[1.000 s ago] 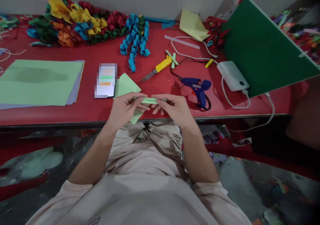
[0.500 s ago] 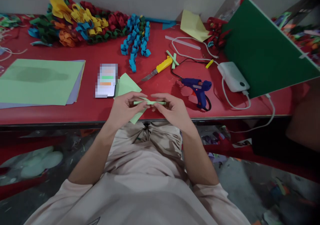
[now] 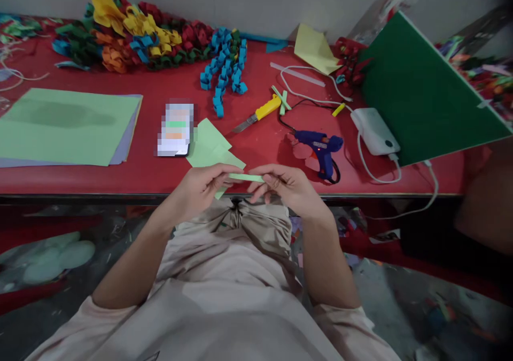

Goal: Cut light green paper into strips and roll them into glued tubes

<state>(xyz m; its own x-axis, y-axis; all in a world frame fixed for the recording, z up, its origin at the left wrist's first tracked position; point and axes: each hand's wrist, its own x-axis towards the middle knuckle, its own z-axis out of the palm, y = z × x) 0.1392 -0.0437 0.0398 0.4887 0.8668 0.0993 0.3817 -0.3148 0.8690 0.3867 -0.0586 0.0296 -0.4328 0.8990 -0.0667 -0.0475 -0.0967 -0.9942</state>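
Observation:
A narrow light-green paper strip (image 3: 246, 177) stretches level between my two hands, over the table's front edge. Its left end is pinched by my left hand (image 3: 204, 189), and its right end sits between the thumb and fingers of my right hand (image 3: 282, 185). Just beyond my left hand lie light-green paper pieces (image 3: 210, 141), partly covered by the fingers. A phone (image 3: 175, 129) rests to their left. Beyond my hands is a yellow-handled knife (image 3: 267, 108) with its blade out, and a blue glue gun (image 3: 320, 147) lies to the right.
Colourful paper chains (image 3: 160, 37) line the back of the red table (image 3: 80, 183). Green sheets (image 3: 72, 125) are stacked at left. A white power bank (image 3: 374, 131) with cables sits by a leaning green board (image 3: 428, 93) at right. Part of another person's arm shows at far right.
Both hands have come slightly nearer to my body and a little apart, with the strip between them. More of the green paper behind them shows. The whole view has shifted slightly.

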